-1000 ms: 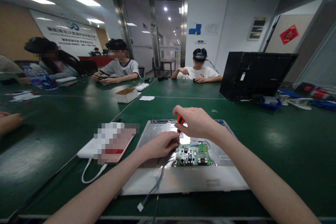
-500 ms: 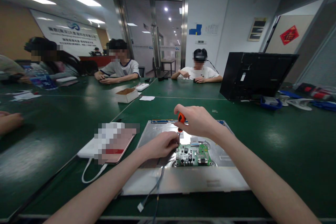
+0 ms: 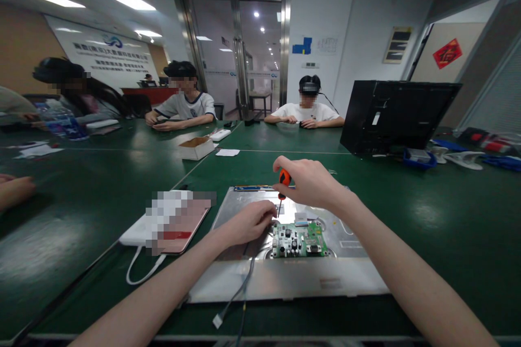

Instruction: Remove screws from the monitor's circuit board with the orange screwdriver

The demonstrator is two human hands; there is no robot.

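My right hand [image 3: 311, 181] grips an orange and black screwdriver [image 3: 284, 177] by its handle. The thin shaft points down, its tip close to the fingers of my left hand [image 3: 256, 221]. Those fingers are closed at the upper left corner of a green circuit board [image 3: 300, 241]; whatever they pinch is hidden. The board sits on a silver metal display panel [image 3: 293, 281], lying flat on the table. Dark cables [image 3: 245, 285] run from under my left hand over the panel's front edge to a white connector [image 3: 217, 321].
Left of the panel lie a white device [image 3: 138, 229] with a cable and a pinkish phone [image 3: 191, 222]. Farther off are an open small box [image 3: 196, 149] and a black monitor [image 3: 396, 116]. Several people sit around the green table [image 3: 439, 217]; another person's hand [image 3: 15, 191] rests at left.
My right hand has shifted slightly up and right, lifting the screwdriver so more of its shaft shows. My left hand stays at the board's corner, its fingers slightly moved.
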